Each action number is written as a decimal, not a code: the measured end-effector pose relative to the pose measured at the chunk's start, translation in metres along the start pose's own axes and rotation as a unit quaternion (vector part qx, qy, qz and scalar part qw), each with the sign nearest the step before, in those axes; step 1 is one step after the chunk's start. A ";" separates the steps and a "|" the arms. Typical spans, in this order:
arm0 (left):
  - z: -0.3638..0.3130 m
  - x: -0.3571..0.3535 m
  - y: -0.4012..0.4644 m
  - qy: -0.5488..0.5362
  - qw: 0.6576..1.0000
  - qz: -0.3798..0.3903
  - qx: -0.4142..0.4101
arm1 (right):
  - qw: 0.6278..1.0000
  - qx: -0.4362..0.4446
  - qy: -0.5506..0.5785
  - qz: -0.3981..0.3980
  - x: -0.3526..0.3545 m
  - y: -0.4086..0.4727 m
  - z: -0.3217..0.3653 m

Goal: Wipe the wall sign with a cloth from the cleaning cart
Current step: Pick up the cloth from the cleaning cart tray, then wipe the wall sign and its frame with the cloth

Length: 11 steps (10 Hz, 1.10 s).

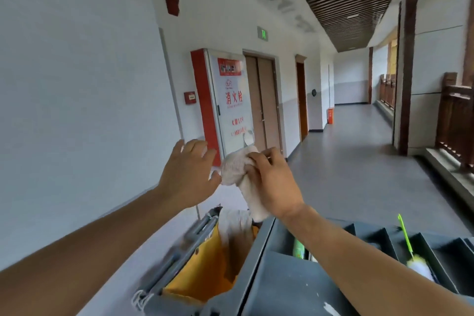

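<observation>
A white cloth [237,170] hangs in the air above the cleaning cart [279,279], bunched at the top with its tail dangling down. My right hand [273,182] grips it from the right. My left hand [191,174] is just left of the cloth with fingers spread, its fingertips at the cloth's edge. On the left wall ahead stands a red fire hydrant cabinet with a white sign panel [234,105] bearing red characters. A small red alarm box [190,98] sits on the wall left of it.
The grey cart holds a yellow bag [205,272] with another white cloth [234,223], a green bottle [298,249] and a green-handled duster [410,251]. Brown doors [264,102] follow the cabinet. The corridor floor [346,161] runs ahead; a wooden railing [456,120] lines the right.
</observation>
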<state>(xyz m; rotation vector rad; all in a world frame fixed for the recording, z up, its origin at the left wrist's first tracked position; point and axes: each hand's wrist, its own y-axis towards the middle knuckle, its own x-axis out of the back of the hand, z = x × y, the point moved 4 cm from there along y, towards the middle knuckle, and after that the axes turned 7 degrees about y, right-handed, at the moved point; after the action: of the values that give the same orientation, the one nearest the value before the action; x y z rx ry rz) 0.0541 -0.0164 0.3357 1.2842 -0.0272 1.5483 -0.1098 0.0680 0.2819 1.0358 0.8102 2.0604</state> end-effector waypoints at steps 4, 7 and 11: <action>0.171 0.104 -0.080 0.105 0.986 -0.036 0.121 | 0.970 0.008 0.229 -0.083 -0.065 0.060 0.178; 0.324 0.192 -0.213 0.183 0.955 -0.047 0.230 | 0.964 0.099 0.239 -0.058 -0.140 0.073 0.391; 0.482 0.322 -0.378 0.285 0.888 -0.056 0.356 | 0.914 0.223 0.329 -0.081 -0.197 0.073 0.621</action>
<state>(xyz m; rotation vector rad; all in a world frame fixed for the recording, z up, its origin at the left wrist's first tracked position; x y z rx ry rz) 0.7038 0.0795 0.5544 1.2733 1.0601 1.8510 0.4815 0.0082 0.5587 0.4362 1.7086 2.1360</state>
